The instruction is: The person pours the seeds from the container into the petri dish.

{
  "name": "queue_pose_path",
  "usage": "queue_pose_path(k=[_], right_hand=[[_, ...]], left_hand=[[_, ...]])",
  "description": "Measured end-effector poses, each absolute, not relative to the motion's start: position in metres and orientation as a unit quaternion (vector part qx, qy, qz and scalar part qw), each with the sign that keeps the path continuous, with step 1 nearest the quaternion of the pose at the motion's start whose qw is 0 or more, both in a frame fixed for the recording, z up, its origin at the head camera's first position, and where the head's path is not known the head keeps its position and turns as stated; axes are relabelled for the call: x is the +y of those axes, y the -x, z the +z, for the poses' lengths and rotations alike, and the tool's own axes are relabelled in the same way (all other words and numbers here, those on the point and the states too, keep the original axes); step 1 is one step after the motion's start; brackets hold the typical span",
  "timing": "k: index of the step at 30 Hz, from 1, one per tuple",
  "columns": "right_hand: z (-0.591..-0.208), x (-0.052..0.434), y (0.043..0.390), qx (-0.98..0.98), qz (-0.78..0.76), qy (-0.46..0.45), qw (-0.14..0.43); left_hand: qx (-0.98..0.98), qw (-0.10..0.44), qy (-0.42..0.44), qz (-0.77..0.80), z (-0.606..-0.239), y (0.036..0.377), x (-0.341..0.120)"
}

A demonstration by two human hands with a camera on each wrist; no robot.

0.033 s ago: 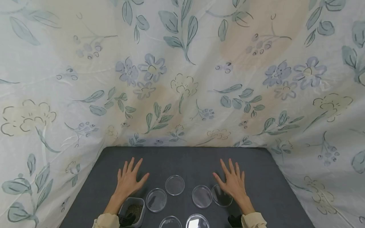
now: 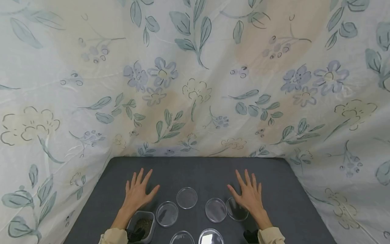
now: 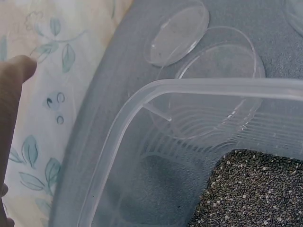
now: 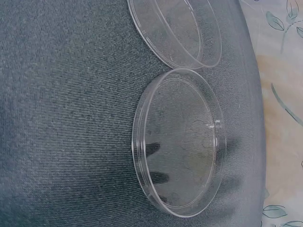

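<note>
My left hand (image 2: pixel 137 194) lies flat on the grey table (image 2: pixel 198 169) with its fingers spread, holding nothing. Just behind its wrist stands a clear plastic tub (image 2: pixel 141 224) of dark seeds (image 3: pixel 255 189). My right hand (image 2: pixel 248 196) also lies flat and spread, its heel over the edge of a clear petri dish (image 2: pixel 236 212). Between the hands lie several more clear dishes, such as one at the centre back (image 2: pixel 187 198), one beside the tub (image 2: pixel 167 214) and one left of the right hand (image 2: pixel 215 210). One left fingertip (image 3: pixel 14 94) shows in the left wrist view.
Two more dishes (image 2: pixel 182 238) (image 2: pixel 211 237) sit at the near edge of the table. A floral cloth (image 2: pixel 195 84) hangs behind and down both sides of the table. The right wrist view shows two empty dishes (image 4: pixel 180 142) (image 4: pixel 180 28) on the grey cloth.
</note>
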State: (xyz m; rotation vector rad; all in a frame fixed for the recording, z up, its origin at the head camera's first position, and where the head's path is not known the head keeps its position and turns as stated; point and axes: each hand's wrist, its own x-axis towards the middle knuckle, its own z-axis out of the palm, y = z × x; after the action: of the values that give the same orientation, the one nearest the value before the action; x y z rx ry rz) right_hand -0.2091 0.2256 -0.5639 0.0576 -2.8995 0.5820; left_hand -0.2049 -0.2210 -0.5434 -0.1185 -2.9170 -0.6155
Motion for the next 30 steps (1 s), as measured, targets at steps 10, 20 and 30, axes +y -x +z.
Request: queue_pose_path(k=[10,20,30], right_hand=[[-0.564,0.223,0.206,-0.975,0.201,-0.019,0.094],[-0.566,0.22,0.201,-0.974,0.202,-0.033,0.099],[-0.57,0.223,0.199,-0.971,0.209,-0.033,0.111]], left_hand=[[-0.975,0.087,0.044,-0.198,-0.54,0.201,-0.22],[-0.959,0.106,0.102,-0.241,-0.541,0.162,-0.225],[-0.919,-0.061,0.146,-0.362,-0.565,0.112,-0.256]])
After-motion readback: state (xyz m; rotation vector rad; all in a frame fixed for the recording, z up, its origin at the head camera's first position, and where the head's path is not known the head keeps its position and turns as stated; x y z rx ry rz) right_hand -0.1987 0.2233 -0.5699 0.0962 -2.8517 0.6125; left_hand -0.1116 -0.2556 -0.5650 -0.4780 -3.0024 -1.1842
